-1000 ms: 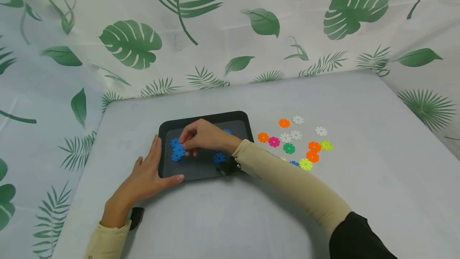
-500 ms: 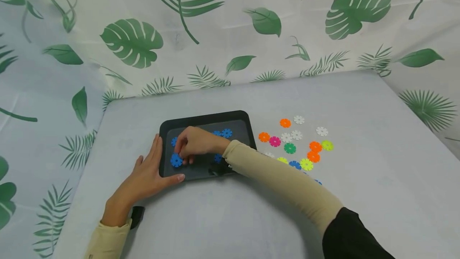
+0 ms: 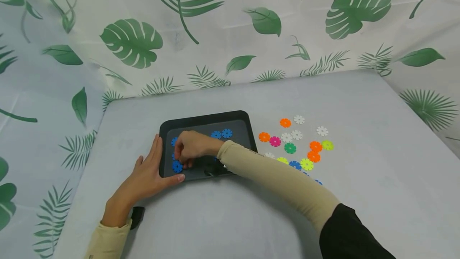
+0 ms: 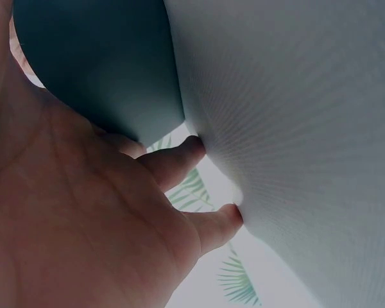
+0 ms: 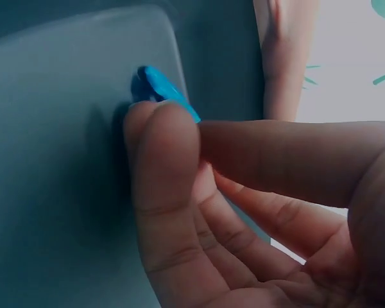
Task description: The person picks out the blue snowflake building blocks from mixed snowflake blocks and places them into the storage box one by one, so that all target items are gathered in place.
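A dark, shallow tray (image 3: 205, 120) sits on the table. My left hand (image 3: 141, 179) rests against its left side, fingers fairly straight and the thumb on the front rim; in the left wrist view the palm (image 4: 83, 205) lies beside the tray wall. My right hand (image 3: 194, 145) reaches over the tray and pinches a blue snowflake disc (image 5: 167, 93) between thumb and fingertips, with the disc tilted in the right wrist view. One blue disc (image 3: 177, 166) shows just below the fingertips. Others lie at the back left (image 3: 174, 142) and back right (image 3: 226, 133) of the tray.
Right of the tray, loose snowflake discs lie scattered: orange (image 3: 285, 123), white (image 3: 322, 131), pink (image 3: 274, 141), green (image 3: 290, 148), yellow (image 3: 307, 164) and blue (image 3: 295, 165). The right forearm crosses over the tray's front right corner. A leaf-print curtain (image 3: 215, 31) hangs behind the table.
My right hand has moved slightly left and down within the tray, and the blue disc at its fingertips has shifted toward the front. Discs at the back right have come into view. The left hand stays put.
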`<state>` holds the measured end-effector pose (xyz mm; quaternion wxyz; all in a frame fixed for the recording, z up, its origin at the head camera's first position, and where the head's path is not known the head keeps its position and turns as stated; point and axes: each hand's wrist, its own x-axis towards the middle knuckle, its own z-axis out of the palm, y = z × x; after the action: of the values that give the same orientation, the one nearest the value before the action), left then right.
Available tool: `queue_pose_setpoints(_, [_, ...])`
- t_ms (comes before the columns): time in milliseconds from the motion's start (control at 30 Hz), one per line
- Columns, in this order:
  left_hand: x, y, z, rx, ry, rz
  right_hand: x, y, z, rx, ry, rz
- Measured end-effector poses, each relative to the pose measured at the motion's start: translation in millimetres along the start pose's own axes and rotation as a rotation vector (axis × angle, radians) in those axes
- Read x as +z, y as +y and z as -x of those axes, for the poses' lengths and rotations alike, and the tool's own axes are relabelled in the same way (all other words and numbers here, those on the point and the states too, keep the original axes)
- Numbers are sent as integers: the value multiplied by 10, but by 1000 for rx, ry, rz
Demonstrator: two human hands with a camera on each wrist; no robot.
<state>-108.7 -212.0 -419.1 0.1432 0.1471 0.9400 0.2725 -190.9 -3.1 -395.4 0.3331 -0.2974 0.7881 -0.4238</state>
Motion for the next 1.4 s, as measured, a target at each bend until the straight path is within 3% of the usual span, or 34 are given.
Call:
queue_pose_setpoints(267, [8,17,-11,2,-3,1,-49,50,123,-32,8,-15])
queue_pose_setpoints(733, [-4,13,23,-16,3,-6,-294,171,583,-144,65,-183])
queue_pose_setpoints(1000, [5,3,25,-14,3,-11,-405,260,942,-147,102,-322])
queue_pose_setpoints(1400, [19,23,11,-6,6,-13,-586,475,1472,-119,240,-328])
